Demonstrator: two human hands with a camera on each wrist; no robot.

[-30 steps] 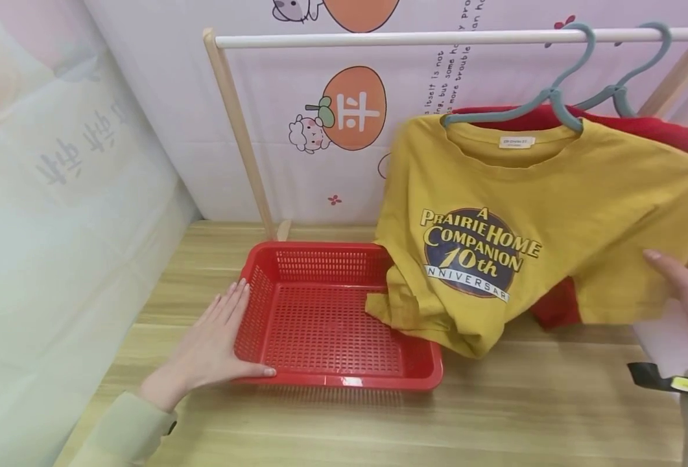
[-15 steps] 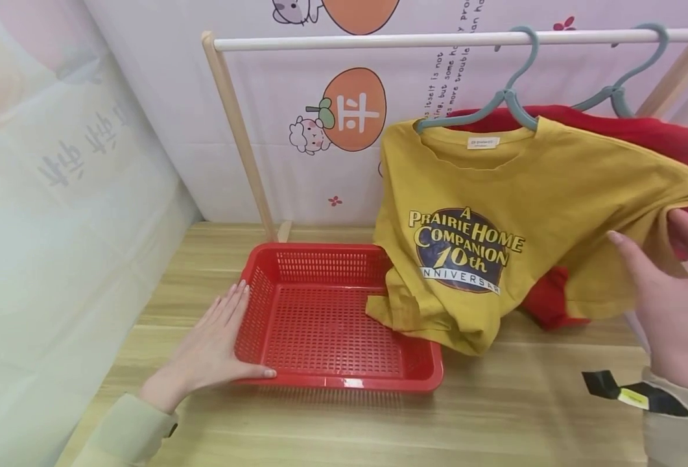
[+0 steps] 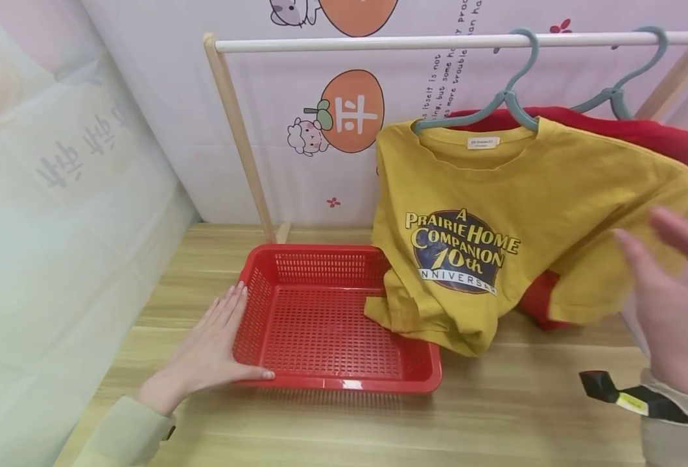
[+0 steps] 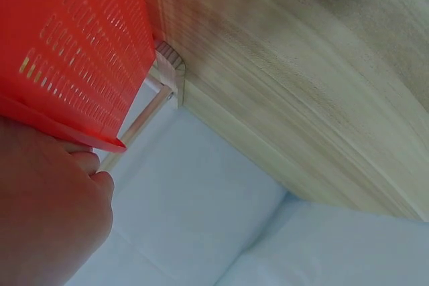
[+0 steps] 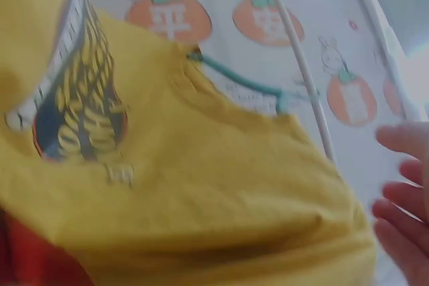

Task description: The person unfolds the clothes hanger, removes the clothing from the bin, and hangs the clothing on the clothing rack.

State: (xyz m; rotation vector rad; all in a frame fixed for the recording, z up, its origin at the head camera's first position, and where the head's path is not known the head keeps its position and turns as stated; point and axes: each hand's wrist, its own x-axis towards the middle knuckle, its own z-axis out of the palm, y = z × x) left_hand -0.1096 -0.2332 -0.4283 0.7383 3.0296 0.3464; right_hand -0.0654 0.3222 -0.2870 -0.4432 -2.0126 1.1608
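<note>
A yellow printed T-shirt [image 3: 530, 188] hangs from a teal hanger [image 3: 508, 97] on the rack's white rail [image 3: 344, 44]. Its lower left part droops into a red plastic basket [image 3: 344, 384]. My right hand [image 3: 679, 305], fingers spread and blurred, is in front of the shirt's right sleeve and holds nothing; the right wrist view shows the fingers [image 5: 402, 199] apart from the cloth. With straight fingers, my left hand [image 3: 206, 350] rests along the basket's left rim, thumb on the front rim. The left wrist view shows this hand [image 4: 50, 199] against the rim.
Behind the yellow shirt, a red garment [image 3: 685, 146] hangs on a second teal hanger [image 3: 615, 91]. The rack's wooden left leg [image 3: 241, 143] stands behind the basket on the wooden tabletop [image 3: 320, 428]. A printed sheet covers the back wall [image 3: 285, 175].
The yellow shirt and its hanger slid left along the rail, and my right hand came left too. My right fingers have since let go of the sleeve, which hangs down. My left hand stayed put.
</note>
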